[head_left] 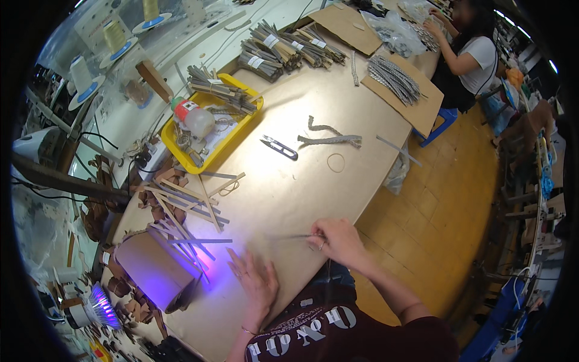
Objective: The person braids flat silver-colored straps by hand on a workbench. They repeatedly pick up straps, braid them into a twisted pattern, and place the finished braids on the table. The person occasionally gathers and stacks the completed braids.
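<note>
My right hand (339,242) is at the table's near edge, its thumb and fingers pinched on one end of a thin grey strip (289,236). The strip's far end points left and is blurred. My left hand (254,281) is open over the table, fingers spread, holding nothing. Just beyond its fingertips, violet light falls on several loose grey and tan strips (202,241). More strips (190,202) lie crossed in a heap farther off. Beside my left hand stands a brown curved roll or block (154,268).
Thread snips (279,148), braided straps (330,140) and a rubber band (336,163) lie mid-table. A yellow tray (212,158) holds a bottle (196,119) and strips. Behind are tied bundles (268,51). A violet lamp (101,306) stands left; another person (476,57) works far right.
</note>
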`<state>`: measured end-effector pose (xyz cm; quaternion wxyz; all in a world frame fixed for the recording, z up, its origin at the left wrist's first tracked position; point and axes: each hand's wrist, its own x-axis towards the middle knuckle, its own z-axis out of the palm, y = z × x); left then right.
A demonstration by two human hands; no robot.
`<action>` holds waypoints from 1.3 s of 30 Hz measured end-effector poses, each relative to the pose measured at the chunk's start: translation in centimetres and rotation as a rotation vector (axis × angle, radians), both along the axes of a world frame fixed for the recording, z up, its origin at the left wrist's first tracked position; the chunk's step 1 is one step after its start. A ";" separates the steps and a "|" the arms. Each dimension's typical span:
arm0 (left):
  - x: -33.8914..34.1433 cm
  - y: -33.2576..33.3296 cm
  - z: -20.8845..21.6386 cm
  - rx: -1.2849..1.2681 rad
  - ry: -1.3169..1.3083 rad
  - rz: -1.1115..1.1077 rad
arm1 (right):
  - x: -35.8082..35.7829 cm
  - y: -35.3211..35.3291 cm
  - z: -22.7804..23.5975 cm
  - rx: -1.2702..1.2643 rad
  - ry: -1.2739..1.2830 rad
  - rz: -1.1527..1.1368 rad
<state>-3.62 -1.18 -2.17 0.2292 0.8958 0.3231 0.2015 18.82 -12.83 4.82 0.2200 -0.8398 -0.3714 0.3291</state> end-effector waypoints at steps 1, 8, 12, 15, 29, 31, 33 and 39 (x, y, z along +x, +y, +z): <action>0.1 0.1 -0.1 0.003 -0.017 -0.011 | 1.5 0.3 0.3 0.000 0.134 -0.046; 0.2 0.3 0.0 -0.029 -0.018 -0.007 | 12.0 2.9 -0.6 0.355 -0.729 -0.210; 0.1 0.1 0.2 -0.006 -0.028 0.001 | 17.5 3.6 -1.4 0.136 -0.762 -0.131; 0.2 -0.1 0.6 -0.001 -0.056 0.010 | 18.9 3.3 -1.4 0.020 -0.722 -0.051; 10.2 2.6 10.0 -1.228 -0.702 -0.222 | 3.8 2.0 7.1 0.522 0.365 -0.240; 10.4 3.7 11.2 -1.296 -0.759 -0.173 | 1.9 2.4 7.6 0.590 0.422 -0.200; 10.0 4.4 12.1 -1.337 -0.783 -0.131 | 0.8 2.8 8.0 0.603 0.469 -0.182; 9.1 4.8 13.3 -1.361 -0.774 0.017 | -0.3 3.8 8.2 0.591 0.433 -0.156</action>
